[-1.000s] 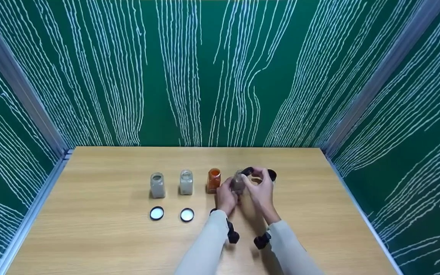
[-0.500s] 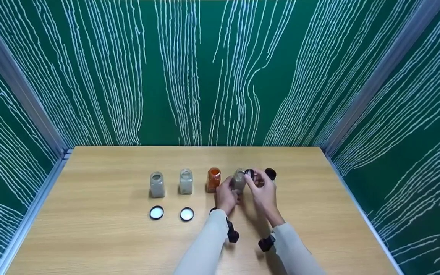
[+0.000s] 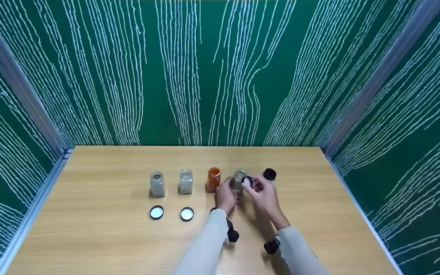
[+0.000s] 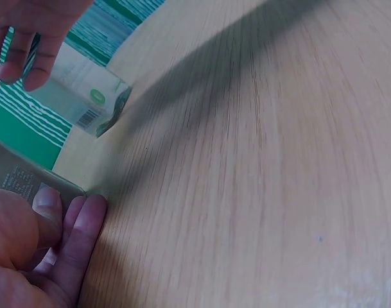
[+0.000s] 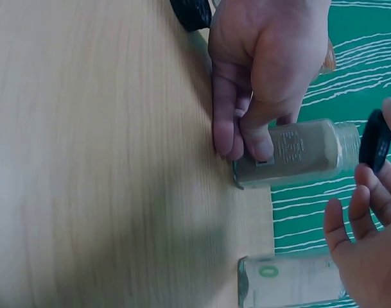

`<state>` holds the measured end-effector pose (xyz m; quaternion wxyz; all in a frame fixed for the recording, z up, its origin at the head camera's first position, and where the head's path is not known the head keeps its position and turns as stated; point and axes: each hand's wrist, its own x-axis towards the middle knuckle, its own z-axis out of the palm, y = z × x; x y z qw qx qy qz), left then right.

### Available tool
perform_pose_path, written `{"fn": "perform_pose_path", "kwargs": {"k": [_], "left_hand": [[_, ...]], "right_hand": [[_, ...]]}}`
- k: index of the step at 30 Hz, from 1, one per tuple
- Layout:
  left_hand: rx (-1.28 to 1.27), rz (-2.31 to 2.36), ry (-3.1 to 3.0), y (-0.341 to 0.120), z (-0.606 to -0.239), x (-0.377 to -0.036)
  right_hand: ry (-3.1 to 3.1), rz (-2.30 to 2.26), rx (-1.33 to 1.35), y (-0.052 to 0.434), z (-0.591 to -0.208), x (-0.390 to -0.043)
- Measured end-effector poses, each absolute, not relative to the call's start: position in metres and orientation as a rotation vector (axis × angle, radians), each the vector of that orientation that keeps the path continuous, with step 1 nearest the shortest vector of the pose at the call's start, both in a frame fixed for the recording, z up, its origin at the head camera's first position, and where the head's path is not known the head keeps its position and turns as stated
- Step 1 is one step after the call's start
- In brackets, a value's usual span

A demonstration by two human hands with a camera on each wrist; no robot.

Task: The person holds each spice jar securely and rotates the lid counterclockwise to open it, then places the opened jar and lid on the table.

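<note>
Nearest on the table [image 3: 90,236] lie two loose lids [image 3: 156,212], a third half hidden by the left sleeve. Behind stand five jars in a row. The left hand [image 3: 226,195] curls round the fourth jar [image 3: 238,178]; the right hand [image 3: 264,193] pinches its black cap [image 3: 247,181] beside the mouth.

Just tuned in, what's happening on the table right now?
A person is working at a row of five small jars on the wooden table. The left hand grips the fourth jar low down, on the table. The right hand pinches a black lid beside that jar's mouth. Two pale jars and the orange jar stand open, two lids lying in front. The last jar is capped.
</note>
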<state>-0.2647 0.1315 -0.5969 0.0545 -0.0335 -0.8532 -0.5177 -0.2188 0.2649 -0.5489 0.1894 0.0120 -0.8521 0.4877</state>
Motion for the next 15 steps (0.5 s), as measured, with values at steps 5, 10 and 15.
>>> {"fn": "perform_pose_path", "kwargs": {"k": [5, 10, 15], "left_hand": [[-0.125, -1.547, -2.596, 0.1317, -0.5976, -0.2661], [-0.138, -1.563, -2.590, 0.1314, -0.5971, -0.2661], [-0.158, -1.517, -2.579, 0.1313, -0.5985, -0.2654]], "right_hand": [[-2.450, 1.328, 0.117, 0.2672, -0.5466, -0.2157], [-2.473, 1.331, 0.141, 0.2685, -0.5471, -0.2139], [-2.509, 1.307, 0.155, 0.2691, -0.5489, -0.2123]]}}
